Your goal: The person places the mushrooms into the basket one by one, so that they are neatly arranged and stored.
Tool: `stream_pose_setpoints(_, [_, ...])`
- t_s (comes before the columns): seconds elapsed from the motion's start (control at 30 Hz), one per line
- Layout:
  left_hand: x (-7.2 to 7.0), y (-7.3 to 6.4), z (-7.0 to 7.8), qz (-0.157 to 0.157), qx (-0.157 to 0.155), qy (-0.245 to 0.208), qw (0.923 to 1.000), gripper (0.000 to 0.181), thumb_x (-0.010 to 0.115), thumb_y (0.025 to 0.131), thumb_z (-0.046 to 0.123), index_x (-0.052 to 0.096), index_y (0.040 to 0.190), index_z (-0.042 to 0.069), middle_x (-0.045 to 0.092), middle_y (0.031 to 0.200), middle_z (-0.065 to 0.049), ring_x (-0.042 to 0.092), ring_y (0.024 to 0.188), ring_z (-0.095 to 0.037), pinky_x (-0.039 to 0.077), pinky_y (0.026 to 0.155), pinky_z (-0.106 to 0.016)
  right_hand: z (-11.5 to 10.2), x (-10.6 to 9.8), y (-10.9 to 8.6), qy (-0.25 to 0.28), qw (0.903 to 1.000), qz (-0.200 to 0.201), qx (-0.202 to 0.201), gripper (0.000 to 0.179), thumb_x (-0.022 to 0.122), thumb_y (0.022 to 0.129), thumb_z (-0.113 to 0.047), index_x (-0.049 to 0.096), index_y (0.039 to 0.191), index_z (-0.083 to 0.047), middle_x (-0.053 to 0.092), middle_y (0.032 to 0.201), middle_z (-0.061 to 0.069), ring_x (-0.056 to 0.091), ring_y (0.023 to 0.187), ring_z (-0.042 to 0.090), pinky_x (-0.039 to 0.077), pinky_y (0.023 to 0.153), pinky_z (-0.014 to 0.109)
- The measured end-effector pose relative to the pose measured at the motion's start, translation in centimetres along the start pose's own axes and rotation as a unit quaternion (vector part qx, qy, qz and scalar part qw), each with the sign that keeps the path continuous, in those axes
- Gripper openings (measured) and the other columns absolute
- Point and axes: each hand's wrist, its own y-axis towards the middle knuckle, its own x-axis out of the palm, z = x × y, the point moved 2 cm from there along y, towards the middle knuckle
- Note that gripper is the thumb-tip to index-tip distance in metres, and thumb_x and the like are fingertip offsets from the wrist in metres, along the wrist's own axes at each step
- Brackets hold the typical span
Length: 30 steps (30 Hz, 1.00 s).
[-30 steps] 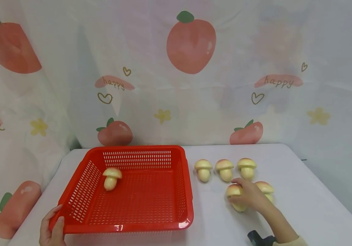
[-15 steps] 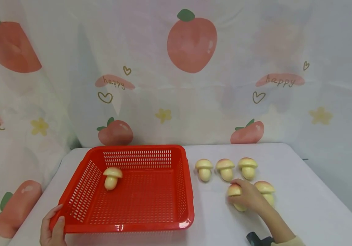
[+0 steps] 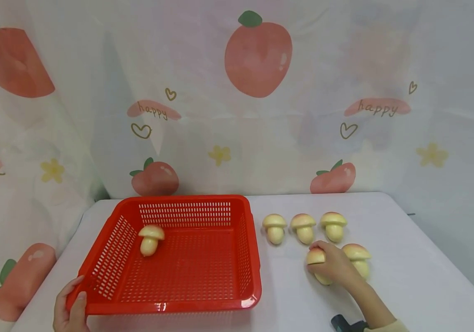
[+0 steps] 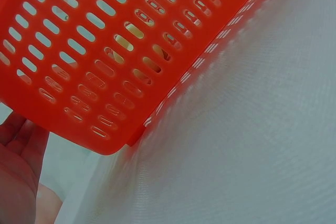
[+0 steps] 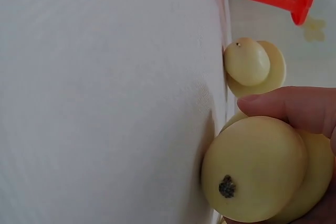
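Note:
My left hand (image 3: pixel 71 306) grips the near left corner of a red plastic basket (image 3: pixel 166 306), thumb on the rim. The left wrist view shows the fingers (image 4: pixel 21 140) at the slotted basket wall (image 4: pixel 84 106). A cream toy mushroom with a pinkish cap (image 3: pixel 151 240) lies inside. To the right of the basket my right hand (image 3: pixel 336 265) holds another toy mushroom (image 3: pixel 316 256) by its cap, thumb on one side. In the right wrist view its rounded stem end (image 5: pixel 254 169), with a dark spot, faces the camera, close to the white tabletop.
Three more mushrooms stand in a row behind the right hand: left (image 3: pixel 275 228), middle (image 3: pixel 303 228) and right (image 3: pixel 334 226). Another mushroom (image 3: pixel 357 258) lies just right of that hand, partly hidden by it. A fruit-patterned curtain (image 3: pixel 257 138) hangs behind the white table (image 3: pixel 419 281).
My right hand's fingers have drawn slightly closer around the mushroom since the earliest frame. The left hand and basket have stayed in place.

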Motion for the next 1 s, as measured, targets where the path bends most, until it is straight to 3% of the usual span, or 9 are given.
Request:
stream_pose_setpoints(0.23, [0.4, -0.4, 0.8, 0.01, -0.028, 0.006, 0.9995, 0.036, 0.045, 0.096, 0.02, 0.046, 0.132, 0.016, 0.042, 0.127, -0.004, 0.044, 0.1, -0.013, 0.043, 0.066, -0.006, 0.4, 0.0, -0.1, 0.014, 0.9998, 0.003, 0.015, 0.041, 0.08, 0.063, -0.016, 0.06, 0.097, -0.003, 0.061, 0.094, 0.01, 0.056, 0.088, 0.028, 0.043, 0.077, 0.045])
stream_pose_setpoints(0.33, [0.2, -0.1, 0.1, 0.014, -0.033, 0.018, 0.9992, 0.036, 0.044, 0.097, 0.021, 0.046, 0.132, 0.018, 0.042, 0.127, -0.003, 0.045, 0.1, -0.011, 0.044, 0.065, -0.006, 0.6, -0.2, -0.1, 0.027, 0.9993, 0.001, 0.026, 0.042, 0.08, 0.065, -0.018, 0.06, 0.099, -0.003, 0.061, 0.096, 0.01, 0.056, 0.088, 0.027, 0.043, 0.077, 0.044])
stream_pose_setpoints(0.53, [-0.7, 1.3, -2.3, 0.005, -0.004, 0.002, 1.0, 0.036, 0.045, 0.096, 0.02, 0.046, 0.133, 0.016, 0.043, 0.128, -0.005, 0.046, 0.1, -0.013, 0.045, 0.065, -0.008, 0.4, -0.5, 0.2, 0.048, 0.9981, -0.009, 0.039, 0.046, 0.079, 0.069, -0.023, 0.059, 0.104, -0.001, 0.061, 0.098, 0.013, 0.055, 0.088, 0.027, 0.043, 0.076, 0.044])
stream_pose_setpoints(0.7, [-1.3, 2.6, -4.6, 0.036, -0.025, 0.029, 0.9986, 0.034, 0.044, 0.097, 0.024, 0.049, 0.131, 0.022, 0.046, 0.13, -0.004, 0.047, 0.105, -0.017, 0.045, 0.064, -0.008, -0.9, -1.1, 0.6, 0.077, 0.9959, -0.003, 0.047, 0.045, 0.078, 0.071, -0.024, 0.059, 0.105, -0.001, 0.06, 0.096, 0.012, 0.054, 0.082, 0.024, 0.044, 0.071, 0.038])
stream_pose_setpoints(1.0, [-1.4, 2.7, -5.2, 0.04, -0.021, 0.032, 0.9985, 0.034, 0.045, 0.097, 0.026, 0.049, 0.13, 0.023, 0.046, 0.131, -0.004, 0.048, 0.107, -0.018, 0.045, 0.065, -0.008, -4.0, -3.7, 1.1, 0.143, 0.987, 0.026, 0.068, 0.054, 0.072, 0.078, -0.032, 0.053, 0.119, -0.003, 0.053, 0.112, 0.015, 0.05, 0.092, 0.027, 0.042, 0.073, 0.035])
